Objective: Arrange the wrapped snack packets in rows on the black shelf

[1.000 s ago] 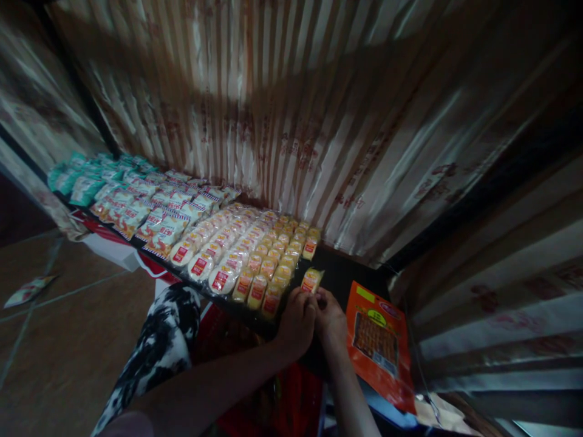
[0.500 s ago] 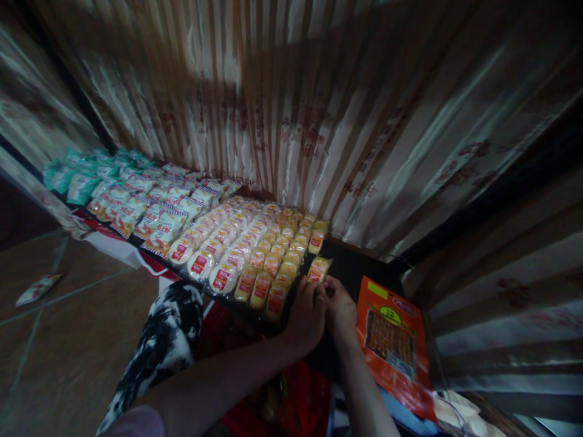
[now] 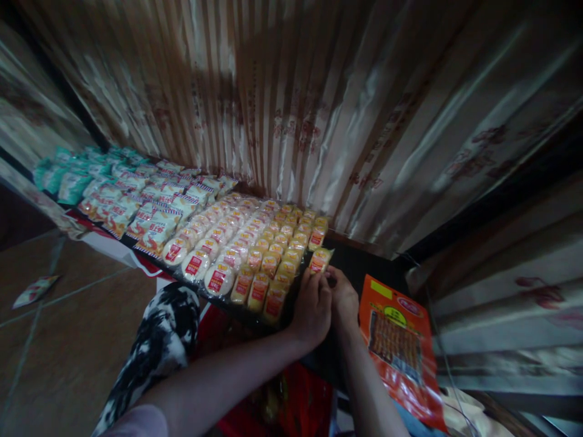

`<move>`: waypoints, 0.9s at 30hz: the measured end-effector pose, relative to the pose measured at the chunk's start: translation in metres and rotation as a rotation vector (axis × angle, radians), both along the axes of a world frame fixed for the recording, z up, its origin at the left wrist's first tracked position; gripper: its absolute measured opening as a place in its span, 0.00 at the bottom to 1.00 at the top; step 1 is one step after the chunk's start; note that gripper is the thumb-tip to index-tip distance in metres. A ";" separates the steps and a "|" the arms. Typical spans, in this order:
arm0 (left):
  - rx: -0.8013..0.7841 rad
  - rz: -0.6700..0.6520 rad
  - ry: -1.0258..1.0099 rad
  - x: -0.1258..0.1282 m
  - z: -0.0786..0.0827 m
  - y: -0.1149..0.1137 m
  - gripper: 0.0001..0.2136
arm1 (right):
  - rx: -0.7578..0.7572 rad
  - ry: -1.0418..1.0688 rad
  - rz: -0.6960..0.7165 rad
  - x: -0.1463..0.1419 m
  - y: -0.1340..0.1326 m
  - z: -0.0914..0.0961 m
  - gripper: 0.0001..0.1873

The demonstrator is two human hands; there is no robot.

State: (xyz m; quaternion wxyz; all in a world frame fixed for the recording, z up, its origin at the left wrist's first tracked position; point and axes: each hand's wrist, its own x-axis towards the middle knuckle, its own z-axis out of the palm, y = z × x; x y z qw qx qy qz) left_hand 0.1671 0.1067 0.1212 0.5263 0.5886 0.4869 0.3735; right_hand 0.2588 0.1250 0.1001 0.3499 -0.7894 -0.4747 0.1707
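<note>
My left hand [image 3: 313, 306] and my right hand [image 3: 345, 297] meet at the near edge of a dark shelf [image 3: 355, 264]. Together they pinch a small yellow snack packet with a red label [image 3: 320, 260], laid just right of the rows of like yellow packets [image 3: 273, 255]. Both hands' fingers are closed on the packet's near end. Left of those rows lie round white packets with red labels [image 3: 204, 255].
A large orange bag [image 3: 401, 346] lies at the right of my hands. Further left are white-and-orange packets [image 3: 150, 218] and teal packets [image 3: 64, 176]. A striped curtain [image 3: 291, 109] hangs behind the shelf. A black-and-white patterned cloth [image 3: 159, 346] and a tiled floor [image 3: 59, 328] are below.
Both hands have carried the small yellow packet a little farther back along the shelf, closer to the right end of the yellow rows. The camera view has shifted slightly.
</note>
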 end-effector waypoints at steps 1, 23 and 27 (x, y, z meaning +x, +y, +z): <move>0.002 -0.001 0.002 0.001 0.001 0.001 0.21 | 0.011 -0.003 -0.002 0.001 0.002 -0.001 0.21; 0.146 0.069 -0.046 0.018 -0.006 0.036 0.16 | 0.020 -0.015 0.079 0.014 0.037 -0.011 0.21; 0.111 0.060 -0.038 0.020 -0.001 0.037 0.18 | 0.039 -0.030 0.105 0.018 0.040 -0.015 0.20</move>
